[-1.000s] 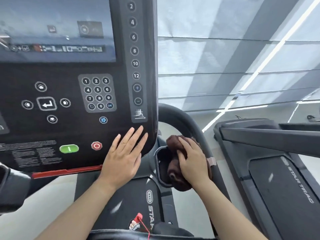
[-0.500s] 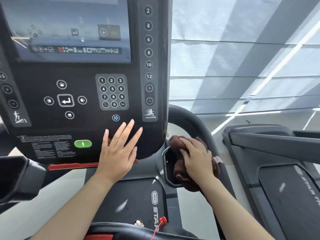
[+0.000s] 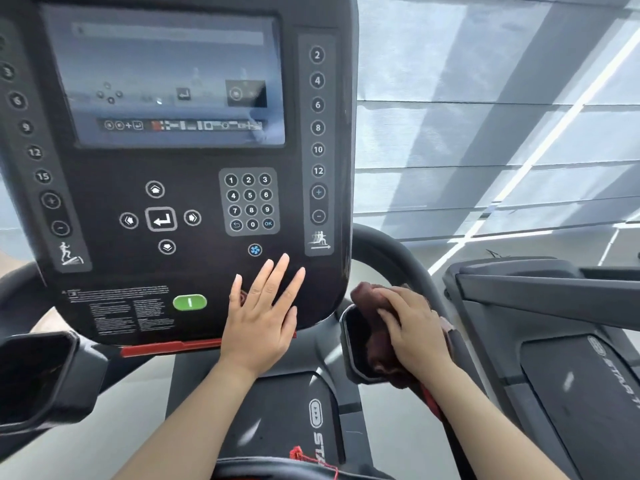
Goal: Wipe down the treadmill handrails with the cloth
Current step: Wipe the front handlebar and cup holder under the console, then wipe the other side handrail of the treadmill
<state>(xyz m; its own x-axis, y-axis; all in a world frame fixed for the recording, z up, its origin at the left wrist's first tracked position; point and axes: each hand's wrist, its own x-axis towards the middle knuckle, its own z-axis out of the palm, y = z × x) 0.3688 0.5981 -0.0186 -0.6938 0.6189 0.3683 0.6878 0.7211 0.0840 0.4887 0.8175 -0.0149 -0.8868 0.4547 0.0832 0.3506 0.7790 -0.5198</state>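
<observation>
The right hand [image 3: 414,332] covers most of the brown cloth [image 3: 372,344] and the handrail [image 3: 391,258] stretch under it, the left hand [image 3: 261,318] hides the red button on the console [image 3: 194,188], whose fine print is unreadable, and the neighbouring treadmill [image 3: 554,341] runs off the right edge.
</observation>
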